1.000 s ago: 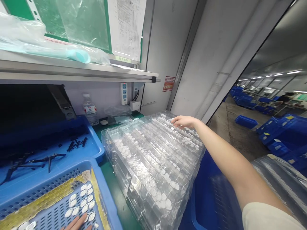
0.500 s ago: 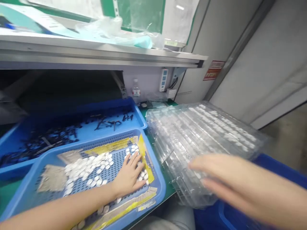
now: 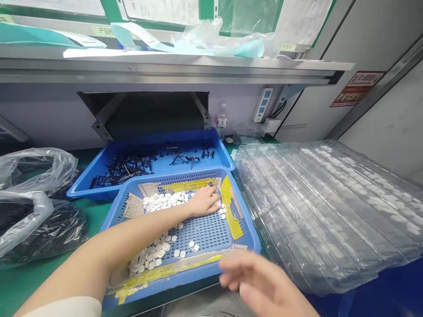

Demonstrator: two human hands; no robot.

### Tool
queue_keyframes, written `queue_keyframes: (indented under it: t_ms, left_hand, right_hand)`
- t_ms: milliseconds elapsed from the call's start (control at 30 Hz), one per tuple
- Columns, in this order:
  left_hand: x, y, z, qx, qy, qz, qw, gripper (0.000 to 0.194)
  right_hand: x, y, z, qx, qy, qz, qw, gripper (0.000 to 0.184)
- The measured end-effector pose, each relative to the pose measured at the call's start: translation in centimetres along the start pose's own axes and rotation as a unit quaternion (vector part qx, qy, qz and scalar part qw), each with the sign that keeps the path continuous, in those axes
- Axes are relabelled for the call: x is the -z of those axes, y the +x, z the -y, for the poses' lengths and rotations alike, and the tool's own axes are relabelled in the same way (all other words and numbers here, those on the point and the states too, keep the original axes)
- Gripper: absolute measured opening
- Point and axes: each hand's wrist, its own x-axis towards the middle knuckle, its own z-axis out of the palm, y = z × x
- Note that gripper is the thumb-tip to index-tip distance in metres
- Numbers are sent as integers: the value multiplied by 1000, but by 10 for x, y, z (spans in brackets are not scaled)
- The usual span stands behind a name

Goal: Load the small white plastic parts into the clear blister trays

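My left hand (image 3: 203, 201) lies open and palm-down at the far end of the near blue perforated tray (image 3: 247, 224), beside a cluster of white pieces (image 3: 165, 200) and gripping nothing visible; a second cluster (image 3: 148, 257) lies at the tray's near left, and neither can be counted exactly. My right hand (image 3: 261, 281), blurred, open and empty, has moved from over the stack of clear blister trays (image 3: 330, 211) on the right to just beside the near tray's near rim. The green bench (image 3: 92, 220) also carries one far blue tray (image 3: 224, 154) of black parts (image 3: 132, 165), two plastic bags (image 3: 36, 169) on the left, and one water bottle (image 3: 222, 121).
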Motion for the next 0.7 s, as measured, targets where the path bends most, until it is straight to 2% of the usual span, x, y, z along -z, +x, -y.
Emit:
queue_keyframes:
  t_ms: [67,167,233,300,400,500,600,700]
  left_hand:
    - [0,4,0,2,-8,12,1000,30]
    - [3,10,2,22,-28,31,999,21]
    - [6,15,4,41,-49,42,997,18]
    - [11,19,7,61,-80,46,994,17]
    - [27,22,6,100,-141,24,985,15]
    - [53,16,-7,131,-217,-23,967,16]
    - [78,3,-29,120,-306,-40,943,18]
    - [93,-9,-47,110,-386,-41,915,19]
  right_hand:
    - [-10,22,-8,-9,166,-100,981,18]
    - [-16,59,-15,-23,366,-224,903,16]
    - [-16,78,-18,-50,437,-283,853,20]
    - [-14,91,-20,-77,464,-313,825,20]
    - [-13,97,-23,-96,479,-318,813,16]
    - [-12,98,-23,-107,502,-305,803,13]
    - [-13,98,-19,-96,538,-266,794,15]
    - [-15,99,-15,-81,574,-211,787,23]
